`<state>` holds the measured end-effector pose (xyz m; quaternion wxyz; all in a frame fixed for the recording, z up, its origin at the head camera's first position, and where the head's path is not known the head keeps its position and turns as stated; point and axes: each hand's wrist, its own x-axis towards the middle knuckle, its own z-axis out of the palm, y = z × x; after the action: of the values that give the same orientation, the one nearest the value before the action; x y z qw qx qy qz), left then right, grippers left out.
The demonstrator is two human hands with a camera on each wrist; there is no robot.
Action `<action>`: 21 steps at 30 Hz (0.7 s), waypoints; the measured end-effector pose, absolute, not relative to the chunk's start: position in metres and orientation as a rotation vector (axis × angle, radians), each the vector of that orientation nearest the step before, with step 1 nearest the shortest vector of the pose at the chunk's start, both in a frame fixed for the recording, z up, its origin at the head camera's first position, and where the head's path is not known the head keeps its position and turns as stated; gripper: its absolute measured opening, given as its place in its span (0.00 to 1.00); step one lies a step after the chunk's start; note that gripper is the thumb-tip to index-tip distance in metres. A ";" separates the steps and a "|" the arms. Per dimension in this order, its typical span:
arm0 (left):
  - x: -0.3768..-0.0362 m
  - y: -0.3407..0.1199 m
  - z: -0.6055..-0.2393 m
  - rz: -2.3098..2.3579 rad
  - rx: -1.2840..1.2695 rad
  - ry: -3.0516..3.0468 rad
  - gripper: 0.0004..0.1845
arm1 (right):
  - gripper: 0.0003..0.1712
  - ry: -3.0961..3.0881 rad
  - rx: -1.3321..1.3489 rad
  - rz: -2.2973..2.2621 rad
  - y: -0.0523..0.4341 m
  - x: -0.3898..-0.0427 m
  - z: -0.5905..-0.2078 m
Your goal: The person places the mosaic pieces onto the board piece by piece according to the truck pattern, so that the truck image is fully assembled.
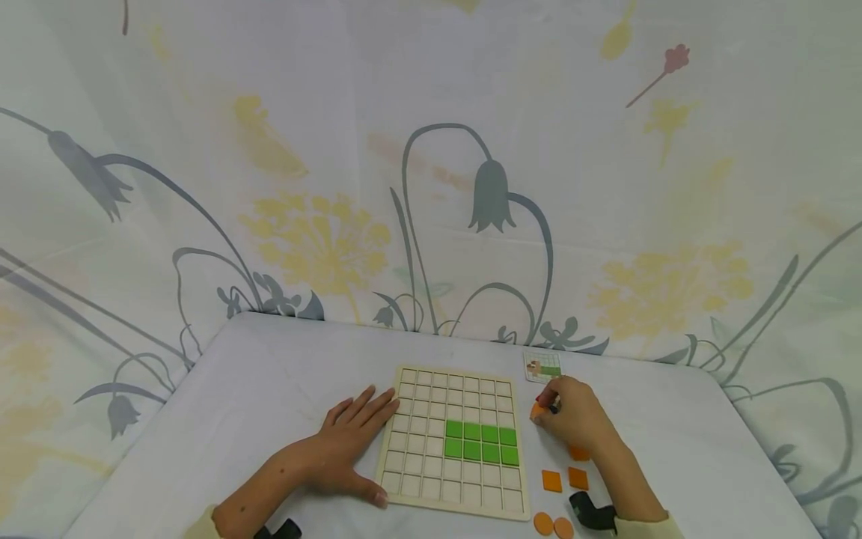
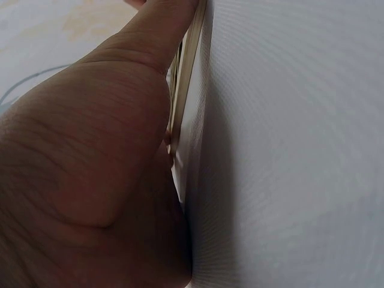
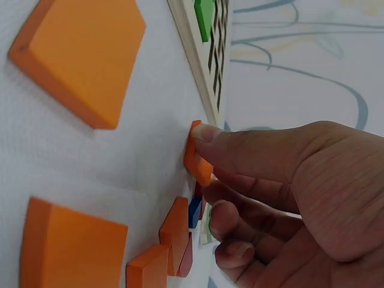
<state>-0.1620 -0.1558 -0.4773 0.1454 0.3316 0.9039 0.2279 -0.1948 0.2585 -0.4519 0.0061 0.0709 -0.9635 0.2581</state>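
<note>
My left hand (image 1: pixel 345 451) lies with fingers spread along the left side of a pale wooden grid board (image 1: pixel 414 443), its fingertips and thumb at the edge. Two rows of green square tiles (image 1: pixel 473 432) sit in the right part of the grid. To the right of the board, my right hand (image 1: pixel 574 413) pinches an orange tile (image 3: pixel 192 157) between thumb and fingers, just above or on the tablecloth; which of these I cannot tell. In the right wrist view, a blue piece (image 3: pixel 194 212) and other orange tiles (image 3: pixel 175 231) lie below that hand.
A small picture card (image 1: pixel 542 367) lies beyond the right hand. Orange squares (image 1: pixel 551 480) and orange round pieces (image 1: pixel 542 523) lie on the white cloth (image 1: pixel 296 374) right of the board. A patterned curtain (image 1: pixel 323 150) rises behind the table.
</note>
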 end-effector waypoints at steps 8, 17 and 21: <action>-0.162 -0.156 -0.477 0.651 0.952 2.607 0.72 | 0.12 -3.002 0.264 0.882 0.250 -0.193 -0.449; -0.162 -0.157 -0.477 0.657 0.960 2.600 0.72 | 0.10 -2.918 0.457 1.043 0.216 -0.185 -0.439; -0.162 -0.157 -0.476 0.663 0.963 2.598 0.72 | 0.09 -2.883 0.560 1.158 0.195 -0.180 -0.437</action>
<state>-0.1624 -0.1567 -0.4760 0.1456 0.3345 0.9022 0.2301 -0.1802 0.1952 -0.4375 -0.0078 0.1773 -0.9132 0.3668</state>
